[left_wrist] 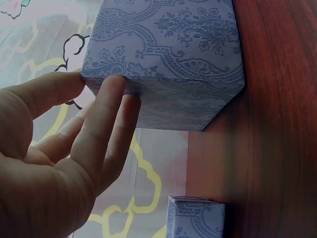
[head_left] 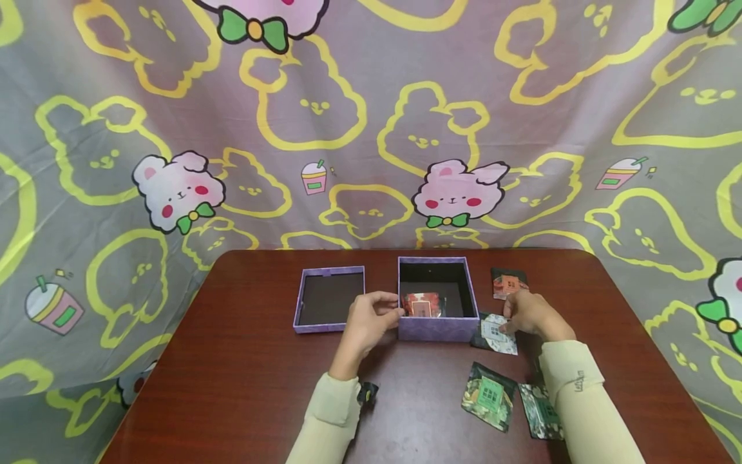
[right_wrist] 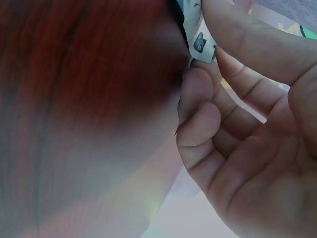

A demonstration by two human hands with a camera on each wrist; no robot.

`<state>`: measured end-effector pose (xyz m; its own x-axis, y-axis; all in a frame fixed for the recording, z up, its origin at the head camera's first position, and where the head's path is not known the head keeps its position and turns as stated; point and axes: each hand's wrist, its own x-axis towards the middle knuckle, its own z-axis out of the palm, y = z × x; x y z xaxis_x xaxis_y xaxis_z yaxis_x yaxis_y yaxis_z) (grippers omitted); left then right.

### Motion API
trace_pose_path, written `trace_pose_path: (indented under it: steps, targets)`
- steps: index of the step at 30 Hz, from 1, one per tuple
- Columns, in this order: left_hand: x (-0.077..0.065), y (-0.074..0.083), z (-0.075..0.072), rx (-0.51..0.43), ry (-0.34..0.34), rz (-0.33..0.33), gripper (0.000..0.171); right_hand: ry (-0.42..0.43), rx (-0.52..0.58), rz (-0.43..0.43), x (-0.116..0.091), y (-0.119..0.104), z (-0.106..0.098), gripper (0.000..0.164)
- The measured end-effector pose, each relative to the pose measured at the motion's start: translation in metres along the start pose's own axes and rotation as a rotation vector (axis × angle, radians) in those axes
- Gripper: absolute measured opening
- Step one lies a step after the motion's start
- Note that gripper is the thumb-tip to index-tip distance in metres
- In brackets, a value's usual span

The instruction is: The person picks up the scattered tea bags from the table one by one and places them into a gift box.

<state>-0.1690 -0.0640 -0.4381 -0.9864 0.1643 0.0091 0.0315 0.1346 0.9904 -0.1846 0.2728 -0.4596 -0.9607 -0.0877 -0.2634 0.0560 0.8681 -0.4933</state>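
Pinching white packet (head_left: 494, 331) at 4 o'clock from box (head_left: 438, 330): right hand (head_left: 534, 316), thumb against fingers. Left hand (head_left: 369, 320), fingers fairly straight, touches box at 9 o'clock. Red packet (head_left: 422, 306) inside; lid (head_left: 332, 299) farther out at 9, orange packet (head_left: 507, 284) at 3.

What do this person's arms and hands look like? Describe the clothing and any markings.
The left sleeve and right sleeve are long and pale cream, each ending in a broad cuff. Dark lettering, too small to read surely, marks the right cuff. A small black object shows beside the left cuff. The left hand and right hand are gloveless.
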Motion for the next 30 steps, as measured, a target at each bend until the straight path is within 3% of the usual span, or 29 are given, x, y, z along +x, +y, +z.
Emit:
trace_pose_path:
  steps: [6,11,20,30]
  targets:
    - [-0.001,0.0,0.001,-0.001,-0.008,-0.003,0.029,0.028,-0.006,-0.001,-0.001,0.005,0.001,0.034]
    - [0.0,0.0,0.001,-0.012,-0.007,0.006,0.03,0.08,0.016,-0.016,-0.002,0.008,0.0,0.019]
    - [0.001,0.001,0.0,-0.003,0.001,0.008,0.028,0.097,0.179,0.009,-0.005,0.014,-0.003,0.004]
    - [0.001,-0.002,0.001,-0.013,-0.002,0.012,0.023,0.079,0.322,-0.053,-0.009,0.014,-0.01,0.011]
